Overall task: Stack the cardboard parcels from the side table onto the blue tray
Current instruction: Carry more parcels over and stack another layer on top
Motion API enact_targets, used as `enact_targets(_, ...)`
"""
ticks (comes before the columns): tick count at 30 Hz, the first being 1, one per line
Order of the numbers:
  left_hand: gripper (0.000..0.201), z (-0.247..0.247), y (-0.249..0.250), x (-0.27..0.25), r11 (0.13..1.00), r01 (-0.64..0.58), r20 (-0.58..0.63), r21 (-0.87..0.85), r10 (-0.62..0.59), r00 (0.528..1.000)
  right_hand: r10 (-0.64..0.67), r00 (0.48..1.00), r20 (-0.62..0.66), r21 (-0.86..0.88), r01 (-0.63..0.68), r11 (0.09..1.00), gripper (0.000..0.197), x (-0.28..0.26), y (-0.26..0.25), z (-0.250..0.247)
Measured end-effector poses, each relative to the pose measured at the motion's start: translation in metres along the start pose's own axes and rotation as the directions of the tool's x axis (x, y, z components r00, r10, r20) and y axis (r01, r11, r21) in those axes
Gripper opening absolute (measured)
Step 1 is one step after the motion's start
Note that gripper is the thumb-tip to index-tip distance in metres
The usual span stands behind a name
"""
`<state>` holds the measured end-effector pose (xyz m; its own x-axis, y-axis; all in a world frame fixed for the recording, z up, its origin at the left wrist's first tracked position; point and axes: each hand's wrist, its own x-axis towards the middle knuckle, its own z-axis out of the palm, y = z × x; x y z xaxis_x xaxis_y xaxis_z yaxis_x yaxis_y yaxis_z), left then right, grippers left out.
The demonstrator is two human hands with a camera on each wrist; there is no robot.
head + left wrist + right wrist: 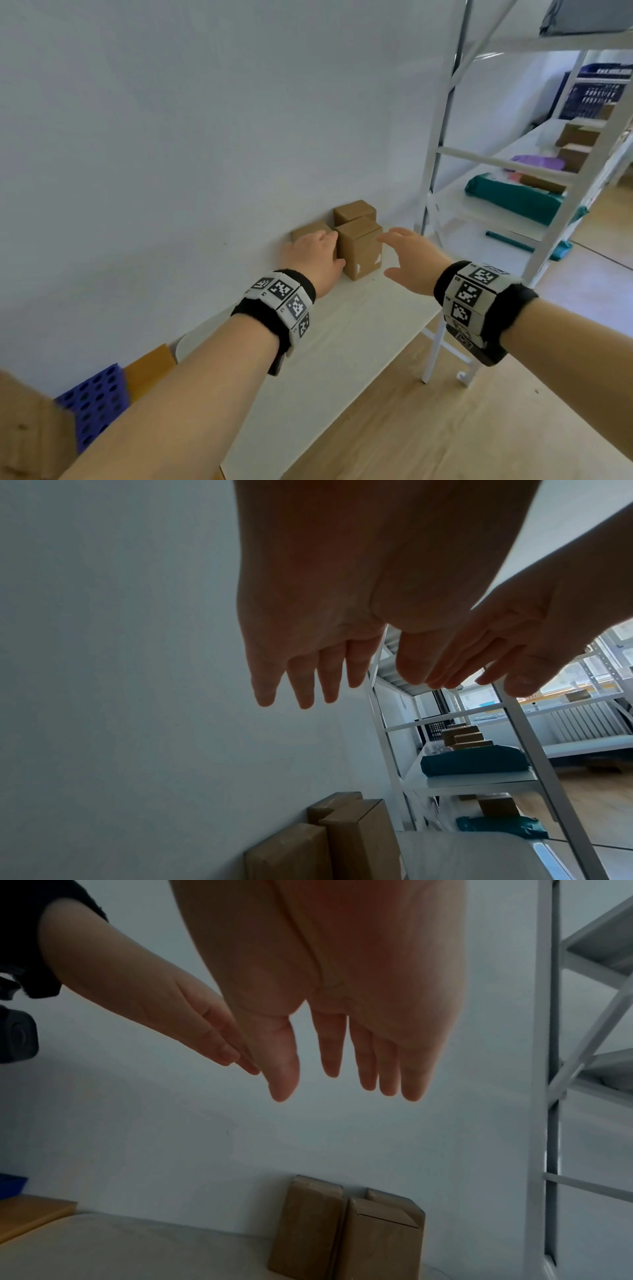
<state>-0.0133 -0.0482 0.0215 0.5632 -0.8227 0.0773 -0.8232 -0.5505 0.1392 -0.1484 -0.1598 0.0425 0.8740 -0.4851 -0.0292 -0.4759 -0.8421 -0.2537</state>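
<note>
Three brown cardboard parcels stand at the far end of the white side table [342, 342], against the wall. An upright one [363, 250] is in front, another [354, 210] behind it, and a lower one [308, 231] to the left. My left hand [322, 246] hovers over the lower parcel with straight fingers [304, 693], holding nothing. My right hand [404, 250] is spread just right of the front parcel [380, 1242], its fingers [387, 1074] straight in the air above it. The blue perforated tray [92, 401] is at the lower left, near me.
A brown cardboard piece [147, 373] lies beside the tray. A white metal shelf rack [438, 171] stands right of the table, holding teal bags [513, 198], more boxes [575, 137] and a dark blue crate [592, 92]. Wooden floor [445, 428] lies below.
</note>
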Motion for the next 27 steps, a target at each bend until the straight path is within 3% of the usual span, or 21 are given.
enact_targets(10,0.051,0.055,-0.015,0.105,1.000,0.019,0.124,-0.022,-0.017,0.992,0.040,0.993,0.112,0.076,-0.049,0.996,0.054,0.114,0.056,0.032)
enact_targets(15,0.048,0.085,-0.015,0.159,0.994,0.095,0.173,-0.048,-0.085,0.981,-0.011,0.990,0.144,0.097,-0.003,0.995,0.044,0.189,0.096,0.057)
enact_targets(20,0.049,0.116,-0.013,0.215,0.982,0.178,0.241,-0.062,-0.158,0.957,-0.065,0.972,0.228,0.102,0.042,0.994,0.063,0.254,0.133,0.081)
enact_targets(24,0.056,0.136,-0.011,0.239,0.969,0.240,0.316,-0.059,-0.210,0.925,-0.093,0.955,0.283,0.089,0.070,0.994,0.060,0.283,0.146,0.097)
enact_targets(27,0.051,0.143,-0.008,0.246,0.969,0.244,0.305,-0.041,-0.221,0.926,-0.116,0.956,0.268,0.133,0.082,0.988,0.052,0.291,0.153,0.104)
